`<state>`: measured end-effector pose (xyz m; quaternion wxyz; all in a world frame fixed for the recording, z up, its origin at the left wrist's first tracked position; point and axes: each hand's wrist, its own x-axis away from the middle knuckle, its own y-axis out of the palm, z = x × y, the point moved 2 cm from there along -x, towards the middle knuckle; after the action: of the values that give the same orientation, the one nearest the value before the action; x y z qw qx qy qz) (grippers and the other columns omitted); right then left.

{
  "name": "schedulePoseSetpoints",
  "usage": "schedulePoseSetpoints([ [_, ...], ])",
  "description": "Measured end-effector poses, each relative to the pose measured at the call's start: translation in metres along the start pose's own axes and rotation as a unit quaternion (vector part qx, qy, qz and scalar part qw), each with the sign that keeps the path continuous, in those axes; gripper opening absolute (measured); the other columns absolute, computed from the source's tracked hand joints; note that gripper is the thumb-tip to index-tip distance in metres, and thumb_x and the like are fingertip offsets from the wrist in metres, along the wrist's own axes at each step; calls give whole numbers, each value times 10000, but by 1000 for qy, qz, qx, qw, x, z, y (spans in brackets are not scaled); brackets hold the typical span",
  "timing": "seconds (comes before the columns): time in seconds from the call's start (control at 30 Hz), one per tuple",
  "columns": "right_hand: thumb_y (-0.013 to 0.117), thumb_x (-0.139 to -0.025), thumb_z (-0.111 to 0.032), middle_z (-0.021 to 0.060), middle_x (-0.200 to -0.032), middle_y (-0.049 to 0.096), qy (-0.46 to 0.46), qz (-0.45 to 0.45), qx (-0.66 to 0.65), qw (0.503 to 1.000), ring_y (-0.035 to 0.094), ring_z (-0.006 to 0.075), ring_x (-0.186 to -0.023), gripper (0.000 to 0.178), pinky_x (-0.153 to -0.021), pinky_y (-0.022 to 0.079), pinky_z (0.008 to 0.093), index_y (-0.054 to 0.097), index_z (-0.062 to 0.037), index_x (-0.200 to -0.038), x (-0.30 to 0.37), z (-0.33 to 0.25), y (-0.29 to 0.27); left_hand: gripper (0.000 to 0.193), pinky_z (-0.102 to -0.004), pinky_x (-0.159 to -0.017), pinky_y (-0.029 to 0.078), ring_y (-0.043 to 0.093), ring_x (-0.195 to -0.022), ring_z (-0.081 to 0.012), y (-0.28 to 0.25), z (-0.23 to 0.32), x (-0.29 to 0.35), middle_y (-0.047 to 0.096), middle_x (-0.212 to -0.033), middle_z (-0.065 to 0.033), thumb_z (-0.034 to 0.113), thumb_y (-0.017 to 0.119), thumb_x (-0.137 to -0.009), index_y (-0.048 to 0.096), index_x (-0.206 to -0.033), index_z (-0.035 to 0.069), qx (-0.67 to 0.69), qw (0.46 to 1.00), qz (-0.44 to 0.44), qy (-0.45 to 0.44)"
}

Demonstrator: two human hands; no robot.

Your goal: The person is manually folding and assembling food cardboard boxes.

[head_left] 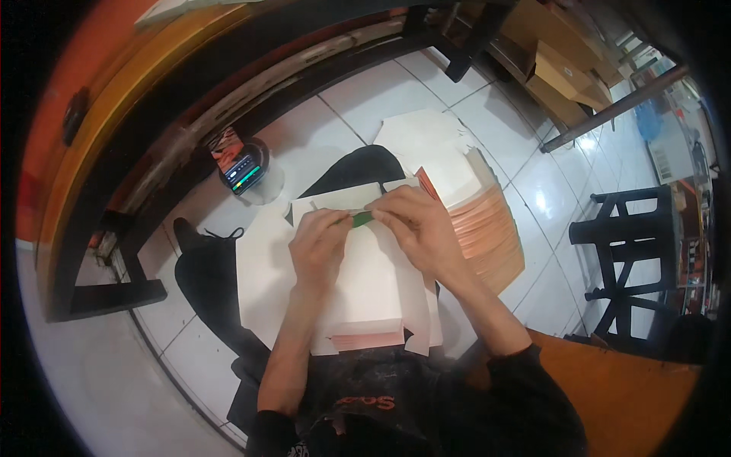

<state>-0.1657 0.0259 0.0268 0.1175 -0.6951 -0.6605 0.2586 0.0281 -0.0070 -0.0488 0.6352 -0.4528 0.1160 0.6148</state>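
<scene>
A small green strip [362, 218] stretches between the fingertips of both hands; whether it is tape or something else I cannot tell. My left hand [314, 242] pinches its left end, fingers closed. At its right end, my right hand [417, 227] is closed in a pinch too. Beneath them a white cut sheet of card [365, 282] with flaps lies across my lap, its near edge showing a pinkish fold. Another white sheet [263, 266] sticks out from under it on the left.
On the floor at right lies a stack of card sheets [487, 236] with orange edges, white ones on top. A phone [237, 164] rests on a round container [266, 186] at left. A black stool [632, 247] stands far right, a cardboard box [567, 80] beyond.
</scene>
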Motion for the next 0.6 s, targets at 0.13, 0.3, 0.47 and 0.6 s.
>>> schedulePoseSetpoints([
  [0.13, 719, -1001, -104, 121, -1026, 722, -46, -18, 92, 995, 693, 286, -971, 162, -882, 552, 362, 793, 1, -1100, -6, -4, -5, 283, -369, -824, 600, 732, -995, -279, 0, 1, 2, 791, -1048, -75, -110, 830, -764, 792, -996, 48, 7, 1000, -3, -27],
  [0.3, 712, -1008, -130, 124, -997, 736, -33, -37, 100, 994, 702, 280, -865, 176, -815, 563, 367, 797, -3, -1095, -10, -5, -6, 262, -371, -830, 597, 730, -999, -276, -2, 2, 0, 788, -1052, -85, -98, 837, -767, 784, -981, 42, 16, 999, -6, -30],
  [0.47, 680, -1001, -154, 151, -944, 693, -11, -56, 52, 997, 692, 348, -819, 196, -741, 552, 434, 783, -12, -1087, -14, -9, -3, 250, -370, -831, 599, 734, -1016, -276, 1, -1, -1, 782, -1114, -87, -84, 846, -764, 782, -964, 53, 9, 999, -16, -39],
  [0.6, 678, -1002, -166, 153, -948, 701, -20, -47, 40, 998, 699, 353, -831, 203, -753, 556, 431, 781, -8, -1078, -14, -10, -1, 232, -358, -834, 615, 744, -1030, -274, 1, -5, -1, 778, -1166, -94, -61, 856, -769, 783, -954, 59, 18, 997, -15, -69],
])
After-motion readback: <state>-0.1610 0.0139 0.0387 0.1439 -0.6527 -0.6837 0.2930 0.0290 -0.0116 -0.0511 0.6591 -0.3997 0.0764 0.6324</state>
